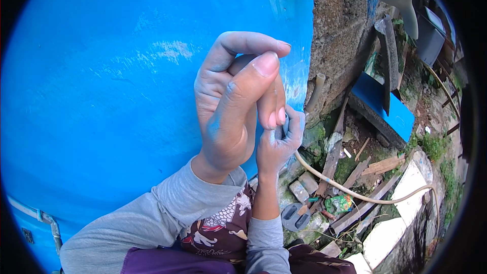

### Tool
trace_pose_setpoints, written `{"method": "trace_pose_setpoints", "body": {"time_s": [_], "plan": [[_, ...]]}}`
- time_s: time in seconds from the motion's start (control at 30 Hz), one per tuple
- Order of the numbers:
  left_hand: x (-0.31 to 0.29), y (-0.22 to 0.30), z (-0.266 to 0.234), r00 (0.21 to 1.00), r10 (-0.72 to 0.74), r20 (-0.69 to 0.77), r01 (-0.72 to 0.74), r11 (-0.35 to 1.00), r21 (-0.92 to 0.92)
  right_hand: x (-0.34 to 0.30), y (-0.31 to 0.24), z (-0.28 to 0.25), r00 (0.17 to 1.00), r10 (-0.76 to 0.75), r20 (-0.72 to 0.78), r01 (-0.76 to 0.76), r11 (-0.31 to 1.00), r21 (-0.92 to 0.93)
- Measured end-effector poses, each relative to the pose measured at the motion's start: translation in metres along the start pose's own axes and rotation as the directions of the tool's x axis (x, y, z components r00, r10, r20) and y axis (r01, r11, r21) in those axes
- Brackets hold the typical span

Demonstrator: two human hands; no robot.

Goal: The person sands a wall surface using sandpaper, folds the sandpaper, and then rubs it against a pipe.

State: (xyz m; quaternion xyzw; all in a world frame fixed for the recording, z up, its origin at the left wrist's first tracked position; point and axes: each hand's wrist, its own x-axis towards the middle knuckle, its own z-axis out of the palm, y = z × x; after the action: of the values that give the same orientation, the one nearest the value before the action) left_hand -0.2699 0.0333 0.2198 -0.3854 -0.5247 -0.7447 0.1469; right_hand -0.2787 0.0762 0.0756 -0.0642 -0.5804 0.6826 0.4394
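In the middle, my left hand (231, 89) is raised in front of a big blue curved surface (101, 111), which looks like a tank. Its fingers are curled and the thumb lies across them; whatever may be between them does not show. Just behind and below it, at the surface's right edge, my right hand (280, 144) is closed with bent fingers, partly covered by the left. What it grips, if anything, cannot be made out. Bluish smears mark both hands. Pale scuffed patches (172, 50) show on the blue surface.
A rough stone wall (335, 35) stands to the right, with a pipe stub (315, 93) sticking out. A beige hose (350, 192) crosses ground littered with wood scraps (383, 166), pale slabs (385, 238) and a blue-topped board (383, 106). Grey piping (50, 220) runs at lower left.
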Motion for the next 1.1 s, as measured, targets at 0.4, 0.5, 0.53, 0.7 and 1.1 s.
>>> {"method": "trace_pose_setpoints", "body": {"time_s": [0.4, 0.5, 0.53, 0.7, 1.1], "plan": [[0.0, 0.001, 0.003, 0.998, -0.006, -0.064, 0.005, 1.0, -0.027, 0.014, 0.024, -0.018, 0.977, -0.091, 0.195, 0.082, 0.995, 0.05], [0.001, 0.003, 0.004, 0.998, -0.011, -0.06, 0.01, 1.0, -0.019, 0.022, 0.02, -0.023, 0.986, 0.021, 0.165, -0.04, 0.993, 0.113], [0.001, 0.003, 0.004, 0.999, -0.025, -0.049, 0.024, 1.0, -0.009, 0.028, 0.015, -0.022, 0.994, 0.026, 0.11, -0.043, 0.986, 0.159], [0.001, 0.001, 0.008, 0.999, -0.045, 0.017, 0.045, 0.999, -0.026, 0.054, -0.02, -0.015, 0.995, 0.102, -0.012, -0.093, 0.94, 0.328], [-0.012, -0.024, 0.011, 0.792, -0.363, 0.491, -0.118, 0.698, 0.707, 0.02, -0.031, -0.072, 0.921, 0.384, 0.06, -0.323, 0.671, 0.668]]}}
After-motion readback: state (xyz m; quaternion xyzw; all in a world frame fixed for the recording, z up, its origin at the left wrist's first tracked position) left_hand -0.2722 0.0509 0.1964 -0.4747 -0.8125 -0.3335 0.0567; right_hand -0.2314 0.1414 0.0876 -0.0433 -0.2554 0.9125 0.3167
